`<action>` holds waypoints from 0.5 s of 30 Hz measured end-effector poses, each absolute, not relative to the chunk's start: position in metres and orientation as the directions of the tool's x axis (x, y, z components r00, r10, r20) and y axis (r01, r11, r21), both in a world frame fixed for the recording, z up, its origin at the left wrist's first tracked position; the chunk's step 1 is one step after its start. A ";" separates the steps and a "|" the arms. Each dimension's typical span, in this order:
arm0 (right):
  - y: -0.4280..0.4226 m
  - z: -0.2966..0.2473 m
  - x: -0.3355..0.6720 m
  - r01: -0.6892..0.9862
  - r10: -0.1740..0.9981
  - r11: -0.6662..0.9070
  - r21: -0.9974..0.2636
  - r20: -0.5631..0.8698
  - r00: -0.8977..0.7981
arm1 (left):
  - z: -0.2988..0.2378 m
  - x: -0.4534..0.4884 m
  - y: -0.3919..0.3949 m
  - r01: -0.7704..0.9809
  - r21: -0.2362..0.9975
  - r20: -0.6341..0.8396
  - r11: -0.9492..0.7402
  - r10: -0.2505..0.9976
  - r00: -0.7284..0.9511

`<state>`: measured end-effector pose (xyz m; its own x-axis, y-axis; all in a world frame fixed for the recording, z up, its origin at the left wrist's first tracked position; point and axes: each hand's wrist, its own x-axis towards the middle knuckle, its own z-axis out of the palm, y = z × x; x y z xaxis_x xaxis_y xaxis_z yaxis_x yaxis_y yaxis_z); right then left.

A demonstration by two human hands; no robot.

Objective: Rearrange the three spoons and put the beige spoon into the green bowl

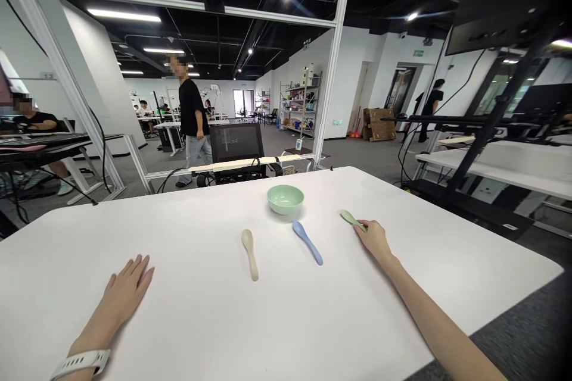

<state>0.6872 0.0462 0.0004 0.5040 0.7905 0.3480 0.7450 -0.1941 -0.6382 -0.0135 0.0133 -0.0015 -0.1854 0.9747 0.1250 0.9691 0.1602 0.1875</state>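
My right hand (374,239) reaches out over the white table (201,309), and its fingers are closed on the handle of a green spoon (349,217) that lies on the tabletop. Left of it lie a blue spoon (307,241) and a beige spoon (249,253), both flat with their bowls pointing away from me. A pale green bowl (285,199) stands behind the spoons. My left hand (127,287) rests flat on the table at the near left, fingers stretched out, holding nothing. A white band sits on that wrist.
A metal frame (328,83) stands round the far edge of the table, with a black office chair (236,146) behind it. A person in a black shirt (193,116) walks past further back. More desks and shelves fill the room.
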 end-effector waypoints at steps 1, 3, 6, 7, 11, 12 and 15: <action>0.046 0.000 0.688 0.742 0.792 -0.197 -0.641 0.343 0.506 | -0.002 -0.014 0.013 0.969 0.185 0.123 0.161 0.975 -0.186; 0.044 0.001 0.689 0.733 0.796 -0.201 -0.650 0.328 0.509 | -0.002 -0.013 0.013 0.970 0.183 0.128 0.158 0.975 -0.183; 0.042 0.003 0.690 0.732 0.803 -0.203 -0.650 0.318 0.505 | -0.002 -0.013 0.013 0.970 0.189 0.149 0.152 0.972 -0.181; 0.042 0.004 0.690 0.735 0.803 -0.204 -0.647 0.318 0.503 | -0.002 -0.013 0.013 0.970 0.190 0.151 0.151 0.972 -0.181; 0.042 0.005 0.689 0.725 0.792 -0.212 -0.656 0.320 0.521 | -0.001 -0.012 0.013 0.969 0.188 0.128 0.159 0.975 -0.184; 0.042 0.005 0.689 0.721 0.788 -0.213 -0.659 0.321 0.526 | -0.001 -0.012 0.013 0.969 0.188 0.126 0.159 0.975 -0.184; 0.042 0.006 0.688 0.716 0.778 -0.213 -0.664 0.328 0.536 | 0.000 -0.011 0.012 0.969 0.186 0.123 0.160 0.975 -0.185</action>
<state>0.6880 0.0418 0.0060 0.5358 0.7780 0.3280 0.7164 -0.2133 -0.6643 -0.0107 0.0120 0.0003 -0.1847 0.9751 0.1231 0.9693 0.1601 0.1864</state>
